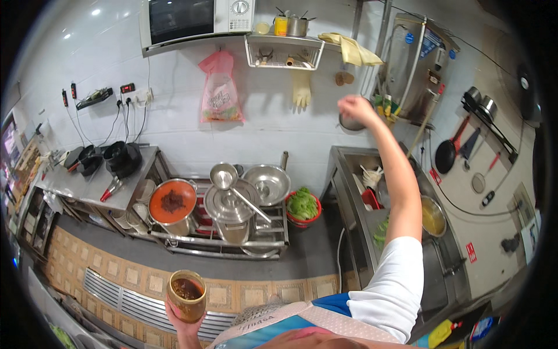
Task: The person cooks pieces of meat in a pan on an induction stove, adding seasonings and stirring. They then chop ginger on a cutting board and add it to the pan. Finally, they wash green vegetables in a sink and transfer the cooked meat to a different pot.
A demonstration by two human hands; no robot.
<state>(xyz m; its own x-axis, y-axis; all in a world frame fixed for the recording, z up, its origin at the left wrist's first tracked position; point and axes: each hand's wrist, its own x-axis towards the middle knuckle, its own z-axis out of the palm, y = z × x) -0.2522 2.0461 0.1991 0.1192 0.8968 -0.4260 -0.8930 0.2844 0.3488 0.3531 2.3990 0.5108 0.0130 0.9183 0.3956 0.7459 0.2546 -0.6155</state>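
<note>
My left hand (185,325) holds an open glass jar (188,301) with dark reddish-brown contents, low in the view over the floor. My right hand (356,109) is raised on an outstretched arm toward the tiled wall, its fingers curled; whether it holds something cannot be told. Just below it a round metal utensil (351,122) hangs at the wall, partly hidden. On a low metal rack stands a steel pot of orange-red liquid (185,192) with a dark mass in its middle. Beside it are a lidded steel pot (224,209) with a ladle (250,205) across the lid and a steel wok (277,181).
A red basket of lettuce (304,207) stands on the floor between the rack and a steel sink counter (348,152). At left is a steel table (141,168) with black cookers. Above hang a microwave (196,19), a pink bag (221,94) and a wire shelf (283,54).
</note>
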